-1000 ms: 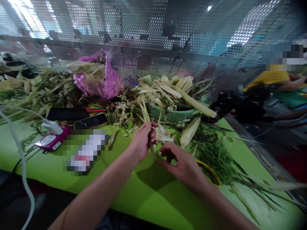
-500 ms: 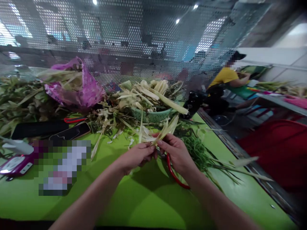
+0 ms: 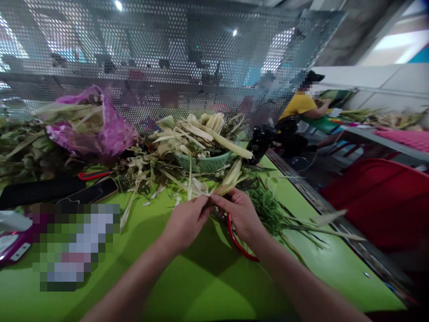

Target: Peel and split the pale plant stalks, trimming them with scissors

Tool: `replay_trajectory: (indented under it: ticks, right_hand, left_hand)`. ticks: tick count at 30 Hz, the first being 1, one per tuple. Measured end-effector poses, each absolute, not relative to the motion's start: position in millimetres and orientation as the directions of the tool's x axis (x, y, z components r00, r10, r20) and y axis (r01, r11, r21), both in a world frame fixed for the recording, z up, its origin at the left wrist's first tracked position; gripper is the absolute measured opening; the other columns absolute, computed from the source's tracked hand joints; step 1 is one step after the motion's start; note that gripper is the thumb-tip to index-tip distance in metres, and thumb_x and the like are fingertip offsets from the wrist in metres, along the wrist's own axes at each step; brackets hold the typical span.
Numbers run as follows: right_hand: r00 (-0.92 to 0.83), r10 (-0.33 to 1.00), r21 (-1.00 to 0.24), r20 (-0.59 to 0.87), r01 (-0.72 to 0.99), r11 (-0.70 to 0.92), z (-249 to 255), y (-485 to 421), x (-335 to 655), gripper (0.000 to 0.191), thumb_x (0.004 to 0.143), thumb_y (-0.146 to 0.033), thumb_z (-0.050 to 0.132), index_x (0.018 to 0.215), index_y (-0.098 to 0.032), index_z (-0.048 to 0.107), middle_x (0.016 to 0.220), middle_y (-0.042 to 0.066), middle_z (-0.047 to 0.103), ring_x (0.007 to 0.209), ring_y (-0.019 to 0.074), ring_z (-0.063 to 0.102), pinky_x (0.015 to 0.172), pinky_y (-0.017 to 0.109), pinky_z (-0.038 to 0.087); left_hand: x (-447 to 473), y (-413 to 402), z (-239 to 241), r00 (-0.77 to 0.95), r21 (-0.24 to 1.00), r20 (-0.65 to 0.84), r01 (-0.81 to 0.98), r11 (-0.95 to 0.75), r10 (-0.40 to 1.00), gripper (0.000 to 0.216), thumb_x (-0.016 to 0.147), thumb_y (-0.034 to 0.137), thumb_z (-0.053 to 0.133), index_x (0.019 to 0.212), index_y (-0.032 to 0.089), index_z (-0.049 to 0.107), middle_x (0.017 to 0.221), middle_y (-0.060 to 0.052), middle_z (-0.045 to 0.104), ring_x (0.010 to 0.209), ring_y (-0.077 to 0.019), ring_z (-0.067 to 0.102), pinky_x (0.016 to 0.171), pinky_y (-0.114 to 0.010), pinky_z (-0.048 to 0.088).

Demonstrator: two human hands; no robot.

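My left hand [image 3: 187, 220] and my right hand [image 3: 241, 214] meet over the table, both closed with fingertips pinching pale corn husk [image 3: 232, 178]. The strips fan upward and away from the fingers. Scissors with a red handle [image 3: 233, 239] show under and beside my right hand; whether that hand touches them I cannot tell. Just beyond the hands stands a green perforated basket [image 3: 201, 164] heaped with dried husks [image 3: 204, 129]. A tangle of green strands [image 3: 266, 210] lies to the right of my right hand.
On the green table [image 3: 161, 286] are a pink plastic bag [image 3: 114, 129] of husks, a red cutter [image 3: 95, 175], a phone [image 3: 90, 191] and a purple device [image 3: 15, 250] at left. Behind stands a perforated metal screen [image 3: 150, 58]. A person in yellow [image 3: 298, 106] sits at right.
The view has swung a little to the right, so everything sits further left. My hands stay together on the husk, and my left hand has turned so that more of its back shows.
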State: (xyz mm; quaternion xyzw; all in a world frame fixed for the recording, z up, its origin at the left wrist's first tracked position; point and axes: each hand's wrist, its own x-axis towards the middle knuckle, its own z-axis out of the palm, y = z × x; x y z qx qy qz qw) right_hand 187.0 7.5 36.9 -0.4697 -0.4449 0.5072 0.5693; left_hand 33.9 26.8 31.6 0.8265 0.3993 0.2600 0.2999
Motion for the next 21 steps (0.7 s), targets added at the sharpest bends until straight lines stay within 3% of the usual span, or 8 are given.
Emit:
replay_trajectory:
  ticks: [2, 5, 8, 10, 12, 15, 17, 21]
  right_hand:
    - [0.091, 0.994, -0.992, 0.061, -0.103, 0.070, 39, 7, 186, 0.021, 0.070, -0.034, 0.074, 0.078, -0.016, 0.067, 0.073, 0.002, 0.064, 0.068, 0.0144, 0.056, 0.066, 0.028, 0.045]
    - [0.056, 0.991, -0.992, 0.118, 0.049, 0.115, 47, 9, 193, 0.021, 0.075, -0.035, 0.069, 0.087, -0.018, 0.068, 0.079, 0.002, 0.065, 0.071, 0.0147, 0.056, 0.065, 0.027, 0.045]
    - [0.042, 0.980, -0.958, 0.194, 0.222, 0.180, 59, 13, 211, 0.032, 0.079, -0.034, 0.065, 0.108, -0.020, 0.061, 0.088, 0.003, 0.063, 0.072, 0.0141, 0.055, 0.063, 0.026, 0.045]
    - [0.033, 0.971, -0.893, 0.237, 0.401, 0.204, 67, 12, 225, 0.030, 0.081, -0.036, 0.062, 0.105, -0.019, 0.062, 0.085, 0.003, 0.063, 0.072, 0.0153, 0.056, 0.062, 0.027, 0.045]
    - [-0.060, 0.981, -0.766, 0.185, 0.617, 0.182, 72, 3, 236, 0.023, 0.084, -0.038, 0.058, 0.098, -0.020, 0.065, 0.080, 0.003, 0.065, 0.071, 0.0170, 0.058, 0.063, 0.028, 0.044]
    - [-0.124, 0.989, -0.447, 0.077, 0.882, 0.146, 72, -20, 244, 0.017, 0.083, -0.033, 0.057, 0.094, -0.025, 0.068, 0.088, 0.005, 0.069, 0.073, 0.0204, 0.061, 0.062, 0.029, 0.042]
    - [-0.113, 0.992, -0.272, 0.051, 0.954, 0.123, 65, -38, 245, 0.023, 0.079, -0.028, 0.060, 0.101, -0.025, 0.067, 0.092, 0.007, 0.070, 0.077, 0.0234, 0.063, 0.064, 0.030, 0.041]
    - [-0.087, 0.996, -0.109, 0.015, 0.990, 0.088, 44, -60, 242, 0.047, 0.073, -0.016, 0.056, 0.119, -0.023, 0.058, 0.105, 0.009, 0.067, 0.086, 0.0255, 0.063, 0.071, 0.032, 0.041]
  left_hand:
    - [34, 26, 30, 0.534, 0.680, 0.208, 0.523, -0.514, 0.820, 0.024, 0.093, 0.034, 0.034, 0.089, 0.022, 0.054, 0.072, -0.001, 0.056, 0.061, -0.0137, 0.046, 0.059, -0.026, 0.030]
    - [31, 29, 30, 0.468, 0.762, 0.229, 0.459, -0.456, 0.854, 0.023, 0.092, 0.032, 0.037, 0.082, 0.021, 0.055, 0.065, 0.001, 0.051, 0.057, -0.0123, 0.042, 0.056, -0.024, 0.027]
    - [24, 36, 31, 0.350, 0.908, 0.198, 0.286, -0.306, 0.916, 0.025, 0.090, 0.037, 0.041, 0.075, 0.020, 0.053, 0.060, 0.002, 0.045, 0.054, -0.0110, 0.037, 0.051, -0.022, 0.024]
    - [17, 43, 34, 0.266, 0.971, 0.160, 0.130, -0.200, 0.951, 0.024, 0.088, 0.037, 0.045, 0.074, 0.019, 0.054, 0.060, 0.003, 0.041, 0.052, -0.0096, 0.035, 0.048, -0.021, 0.023]
    - [10, 49, 38, 0.184, 0.992, 0.128, -0.008, -0.128, 0.975, 0.024, 0.085, 0.036, 0.048, 0.070, 0.018, 0.053, 0.057, 0.005, 0.036, 0.050, -0.0081, 0.031, 0.046, -0.020, 0.020]
    - [2, 53, 46, 0.113, 0.983, 0.072, -0.178, -0.051, 0.991, 0.023, 0.083, 0.035, 0.052, 0.068, 0.017, 0.052, 0.057, 0.005, 0.037, 0.047, -0.0062, 0.029, 0.044, -0.019, 0.019]
    - [-2, 53, 51, 0.105, 0.968, 0.052, -0.251, -0.024, 0.993, 0.024, 0.082, 0.037, 0.054, 0.068, 0.017, 0.053, 0.057, 0.005, 0.037, 0.047, -0.0057, 0.029, 0.043, -0.018, 0.020]
    - [-5, 51, 53, 0.117, 0.932, 0.081, -0.361, -0.034, 0.990, 0.024, 0.081, 0.039, 0.055, 0.070, 0.017, 0.053, 0.056, 0.006, 0.034, 0.045, -0.0046, 0.025, 0.042, -0.019, 0.019]
